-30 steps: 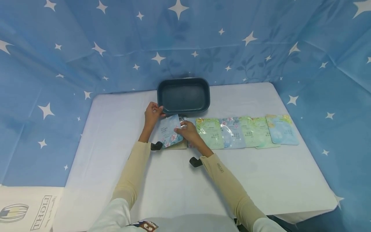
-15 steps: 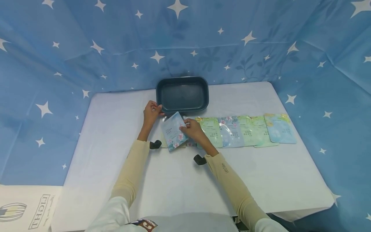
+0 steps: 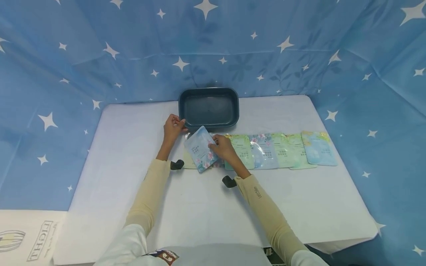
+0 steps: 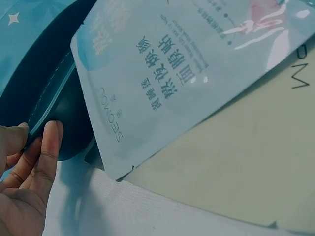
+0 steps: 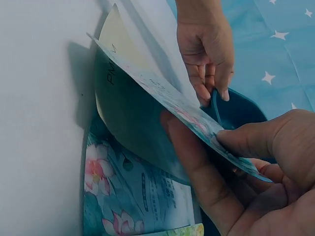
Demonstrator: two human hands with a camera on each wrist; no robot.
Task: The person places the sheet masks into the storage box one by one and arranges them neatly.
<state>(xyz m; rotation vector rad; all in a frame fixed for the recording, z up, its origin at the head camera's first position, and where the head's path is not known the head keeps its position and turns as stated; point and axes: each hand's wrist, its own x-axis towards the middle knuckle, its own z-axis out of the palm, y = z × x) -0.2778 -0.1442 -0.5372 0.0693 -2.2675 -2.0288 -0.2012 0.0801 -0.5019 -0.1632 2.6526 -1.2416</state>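
My left hand [image 3: 172, 128] pinches the near left corner of the rim of a dark blue-green plastic tray [image 3: 209, 110]. In the left wrist view its thumb and fingers [image 4: 48, 147] close on the tray's edge. My right hand [image 3: 223, 147] holds a pale blue sheet-mask packet [image 3: 199, 148] with pink flowers by its side edge, between thumb and fingers. The packet is tilted and raised over a cream packet [image 4: 211, 177] lying on the table. Beside that, a lotus-printed packet [image 5: 125, 196] is partly hidden below my right hand.
A row of overlapping packets runs rightward: a green one [image 3: 242, 151], a blue one [image 3: 264, 152], more green ones, and a blue one with yellow flowers [image 3: 319, 148] at the end. A white cloth covers the table [image 3: 199, 210]. A blue starry curtain [image 3: 133, 48] stands behind.
My right hand has lifted the pale blue packet, turned it and drawn it slightly right, showing more of the cream packet beneath. My left hand has stayed at the tray's corner.
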